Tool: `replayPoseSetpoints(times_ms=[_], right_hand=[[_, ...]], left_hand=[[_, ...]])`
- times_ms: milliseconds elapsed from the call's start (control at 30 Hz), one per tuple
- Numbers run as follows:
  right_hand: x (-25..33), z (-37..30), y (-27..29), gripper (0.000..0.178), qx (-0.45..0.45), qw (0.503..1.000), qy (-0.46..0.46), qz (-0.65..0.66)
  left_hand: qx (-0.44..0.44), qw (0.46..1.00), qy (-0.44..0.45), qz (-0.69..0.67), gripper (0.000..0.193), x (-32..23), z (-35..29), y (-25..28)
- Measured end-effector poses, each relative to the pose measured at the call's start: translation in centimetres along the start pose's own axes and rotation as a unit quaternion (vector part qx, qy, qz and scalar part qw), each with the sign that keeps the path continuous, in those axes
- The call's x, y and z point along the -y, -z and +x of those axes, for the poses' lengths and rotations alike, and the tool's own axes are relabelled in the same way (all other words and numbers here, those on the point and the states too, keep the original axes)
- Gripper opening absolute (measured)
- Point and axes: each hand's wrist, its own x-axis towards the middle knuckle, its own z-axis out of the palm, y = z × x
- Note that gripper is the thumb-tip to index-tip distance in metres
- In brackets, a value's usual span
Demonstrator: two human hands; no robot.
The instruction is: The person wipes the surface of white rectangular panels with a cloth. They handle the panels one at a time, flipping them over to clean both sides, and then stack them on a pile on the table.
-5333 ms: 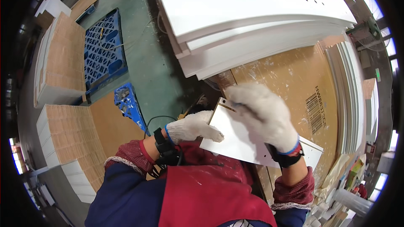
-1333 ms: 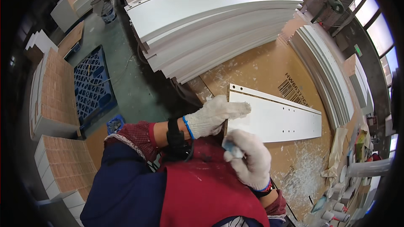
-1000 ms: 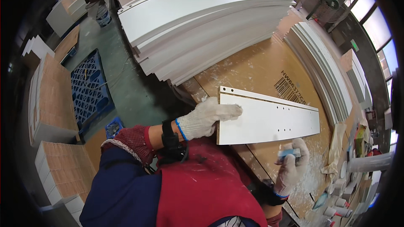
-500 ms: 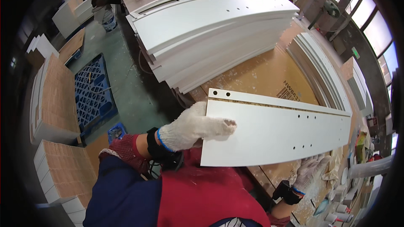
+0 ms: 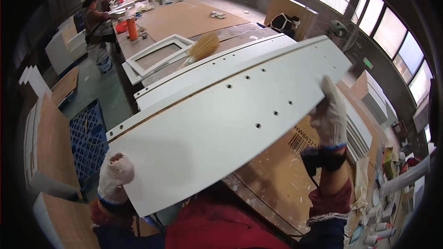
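Note:
A long white board (image 5: 198,129) with drilled holes and a groove along its far edge is held up in front of me, slanting up to the right. My gloved left hand (image 5: 116,177) grips its near left end, thumb on the top face and fingers hidden beneath. At the near edge toward the right end, my gloved right hand (image 5: 331,115) has hold of the board, its thumb side blurred and its fingers partly hidden. Just beyond lies a similar white panel (image 5: 198,68) atop the stack, most of which the held board covers.
A white frame (image 5: 154,55) and a straw brush (image 5: 204,46) lie on the far table (image 5: 184,18). Curved white pieces (image 5: 357,127) stand at right on the brown cardboard (image 5: 272,170). A blue pallet (image 5: 87,143) is on the floor at left. Another person (image 5: 94,20) works far left.
The board has gone forward and left, over the stack, and now tilts up to the right. My right hand has risen from below the board to grip its near right edge. The view has tilted up.

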Motion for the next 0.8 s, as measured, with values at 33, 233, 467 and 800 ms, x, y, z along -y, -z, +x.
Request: replayPoseSetpoints(times_ms=[33, 233, 467, 800], right_hand=[[-0.5, 2.1, -1.6, 0.034, -0.015, 1.0, 0.009, 0.016], [-3.5, 10.0, -3.4, 0.025, -0.035, 0.997, -0.062, 0.031], [-5.0, 12.4, -1.9, 0.024, -0.165, 0.981, -0.091, -0.048], [-4.6, 13.1, -1.7, 0.018, -0.167, 0.975, -0.109, -0.1]], left_hand=[[-0.058, 0.994, 0.082, -0.038, 0.032, -1.0, 1.1, -0.2], [0.07, 0.941, 0.02, 0.331, 0.039, -2.1, 7.3, 0.1], [0.131, 0.906, 0.248, 0.318, 0.038, -5.1, 11.4, -2.2], [-0.091, 0.76, 0.492, 0.416, 0.051, -3.1, -1.2, 15.3]])
